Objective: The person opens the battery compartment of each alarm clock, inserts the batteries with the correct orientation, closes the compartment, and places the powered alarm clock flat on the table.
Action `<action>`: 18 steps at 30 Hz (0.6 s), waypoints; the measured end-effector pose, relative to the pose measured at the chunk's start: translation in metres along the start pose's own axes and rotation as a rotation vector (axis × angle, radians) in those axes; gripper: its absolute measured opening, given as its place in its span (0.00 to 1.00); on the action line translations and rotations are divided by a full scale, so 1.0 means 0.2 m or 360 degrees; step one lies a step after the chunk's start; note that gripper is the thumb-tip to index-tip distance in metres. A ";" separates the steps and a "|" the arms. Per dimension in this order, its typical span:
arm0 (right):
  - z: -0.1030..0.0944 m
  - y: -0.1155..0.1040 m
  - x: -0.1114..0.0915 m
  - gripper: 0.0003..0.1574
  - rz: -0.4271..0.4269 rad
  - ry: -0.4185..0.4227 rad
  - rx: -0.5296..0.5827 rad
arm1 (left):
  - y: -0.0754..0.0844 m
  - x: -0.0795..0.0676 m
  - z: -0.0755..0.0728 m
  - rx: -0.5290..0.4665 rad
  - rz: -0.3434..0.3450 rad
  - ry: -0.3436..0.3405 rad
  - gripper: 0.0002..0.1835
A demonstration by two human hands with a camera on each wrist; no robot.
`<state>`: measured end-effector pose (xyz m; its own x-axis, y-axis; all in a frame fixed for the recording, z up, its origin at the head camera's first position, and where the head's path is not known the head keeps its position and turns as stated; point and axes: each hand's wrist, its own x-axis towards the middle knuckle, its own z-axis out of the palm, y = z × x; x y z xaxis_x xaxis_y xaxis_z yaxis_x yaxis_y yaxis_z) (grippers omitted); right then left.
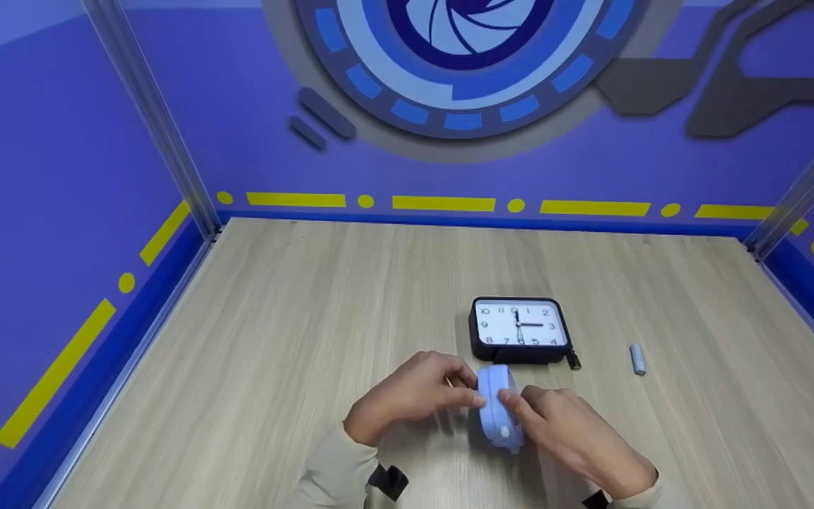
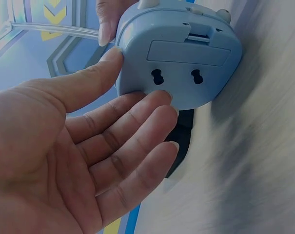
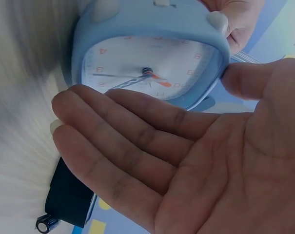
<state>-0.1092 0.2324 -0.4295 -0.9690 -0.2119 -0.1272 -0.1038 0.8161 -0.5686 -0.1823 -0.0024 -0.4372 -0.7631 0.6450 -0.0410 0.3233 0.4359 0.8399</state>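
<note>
A light blue alarm clock [image 1: 497, 406] stands on edge between the two hands. My left hand [image 1: 425, 387] is on its back side, thumb and fingertips touching the case. In the left wrist view, that back shows a rectangular battery cover [image 2: 188, 53] and two keyhole slots. My right hand [image 1: 569, 424] holds the clock from the other side, its thumb on the rim and its fingers by the dial [image 3: 142, 68]. Just beyond the hands lies a black rectangular clock [image 1: 520, 329], face up.
A small grey cylinder like a battery [image 1: 637, 359] lies on the wooden table [image 1: 294, 339] to the right. A small dark piece [image 1: 574, 358] sits at the black clock's lower right corner. Blue-purple panels [image 1: 237, 127] enclose the table's back and sides.
</note>
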 end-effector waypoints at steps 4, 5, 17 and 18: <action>0.00 -0.01 0.00 0.33 0.0045 -0.0048 0.0030 | 0.00 0.00 0.01 -0.0022 0.0015 -0.0021 0.11; 0.00 -0.01 0.00 0.34 0.0044 -0.0061 0.0034 | 0.00 0.00 0.01 -0.0029 0.0016 -0.0026 0.11; -0.01 0.02 0.01 0.34 -0.0014 -0.0144 0.0203 | -0.02 0.01 0.03 -0.0212 -0.0008 -0.0096 0.11; -0.01 0.03 0.02 0.35 -0.0007 -0.0167 0.0236 | -0.03 0.01 0.03 -0.0242 -0.0012 -0.0095 0.11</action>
<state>-0.1133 0.2370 -0.4312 -0.9391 -0.2766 -0.2039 -0.0665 0.7284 -0.6820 -0.1824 -0.0006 -0.4451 -0.7290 0.6803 -0.0760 0.2260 0.3440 0.9114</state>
